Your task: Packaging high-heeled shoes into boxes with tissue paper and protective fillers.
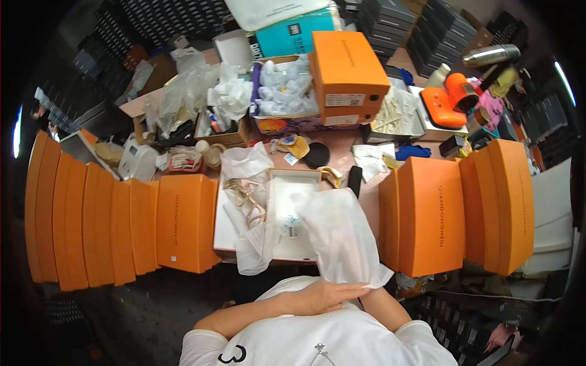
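My right hand is inside a thin white dust bag [342,235], which covers it past the wrist and hides its fingers. Across my front reaches my left hand [329,296], its fingers pressed together at the bag's mouth by my right wrist. Below the bag lies an open white-lined shoe box [287,241] with small paper packets in it. A gold strappy sandal [247,201] rests on white tissue paper [253,247] just left of the box.
Orange shoe boxes [186,222] line both sides, with more [433,216] at right. Behind are a carton of crumpled plastic [284,91], stacked orange boxes [351,67], an orange device [448,100], a black round disc [317,155] and a white device [137,160].
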`<state>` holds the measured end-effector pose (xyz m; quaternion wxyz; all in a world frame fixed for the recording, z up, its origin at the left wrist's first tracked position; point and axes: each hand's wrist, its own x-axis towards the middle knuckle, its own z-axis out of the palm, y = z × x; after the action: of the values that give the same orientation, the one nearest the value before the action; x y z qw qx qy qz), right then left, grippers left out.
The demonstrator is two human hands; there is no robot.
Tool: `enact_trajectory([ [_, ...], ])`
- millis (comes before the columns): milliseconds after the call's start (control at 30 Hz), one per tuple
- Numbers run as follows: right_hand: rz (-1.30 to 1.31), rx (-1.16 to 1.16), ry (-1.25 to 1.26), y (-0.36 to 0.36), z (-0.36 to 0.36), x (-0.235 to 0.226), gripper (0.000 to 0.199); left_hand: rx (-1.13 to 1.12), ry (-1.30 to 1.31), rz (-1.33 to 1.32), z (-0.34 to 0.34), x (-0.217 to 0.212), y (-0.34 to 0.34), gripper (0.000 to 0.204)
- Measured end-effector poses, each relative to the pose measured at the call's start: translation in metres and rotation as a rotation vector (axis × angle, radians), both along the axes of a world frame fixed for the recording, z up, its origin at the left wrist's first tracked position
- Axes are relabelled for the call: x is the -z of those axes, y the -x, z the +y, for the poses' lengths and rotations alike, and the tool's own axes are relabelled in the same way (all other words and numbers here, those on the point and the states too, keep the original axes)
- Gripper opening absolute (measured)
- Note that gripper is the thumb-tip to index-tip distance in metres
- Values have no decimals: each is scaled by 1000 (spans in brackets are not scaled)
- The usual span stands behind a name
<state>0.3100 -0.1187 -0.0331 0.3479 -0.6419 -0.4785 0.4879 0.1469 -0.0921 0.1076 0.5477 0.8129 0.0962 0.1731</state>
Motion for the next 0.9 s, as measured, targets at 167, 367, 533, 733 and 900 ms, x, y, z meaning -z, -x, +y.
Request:
enact_trajectory([
  [167,-216,173,37,-44,-11,35,57,-948,213,97,47,52,59,62],
  [367,-314,120,68,-52,31,68,61,-1296,711,384,156,200,163,72],
  [533,-364,-144,129,-63,-22,37,65,-1398,483,505,150,172,120,88],
  [733,-537,-974,446,-34,-7,-80,36,-1421,115,416,129,128,110,89],
  [900,-381,-572,-305,46,74,-161,41,-1121,-329,615,109,56,117,75],
])
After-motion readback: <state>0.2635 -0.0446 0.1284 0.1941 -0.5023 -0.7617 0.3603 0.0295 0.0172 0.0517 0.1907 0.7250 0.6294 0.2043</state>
